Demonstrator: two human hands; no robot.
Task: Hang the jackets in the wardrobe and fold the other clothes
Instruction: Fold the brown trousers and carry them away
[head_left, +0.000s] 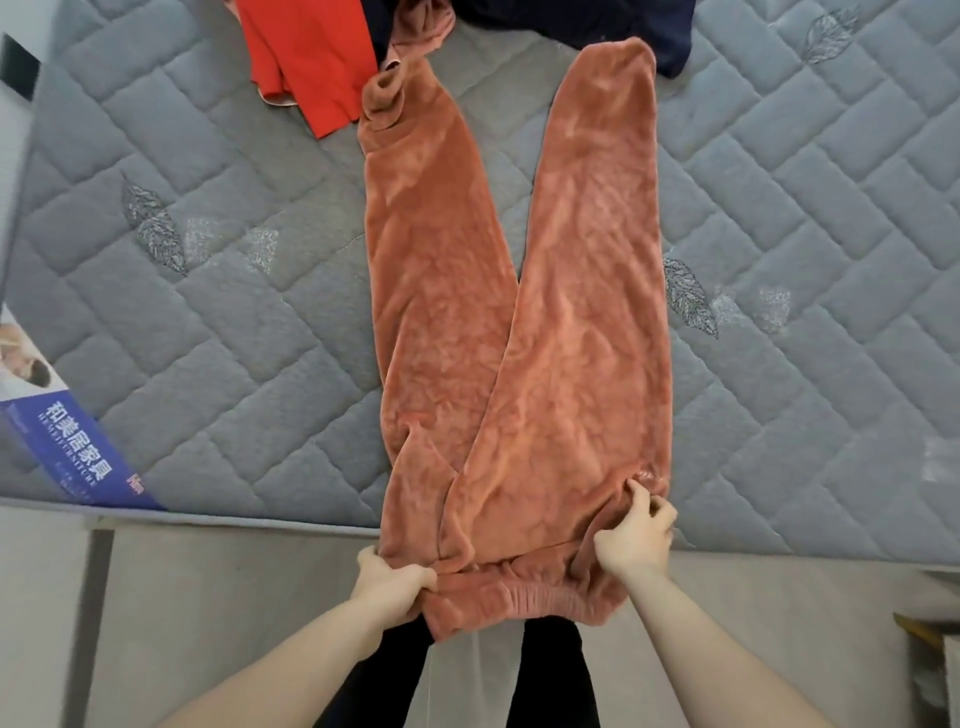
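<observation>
Looks like a home bedroom: bare grey quilted mattress with a blue brand label at its corner, loose clothes on it, namely fleece pyjama trousers, red garment, dark garment.

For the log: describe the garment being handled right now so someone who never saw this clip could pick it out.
On the grey quilted mattress, look at the middle, running from the far clothes pile to the near edge. The rust-pink fleece trousers lie there spread flat, with both legs pointing away. Unlike the red garment and the navy garment beyond, both hands grip their waistband.
</observation>
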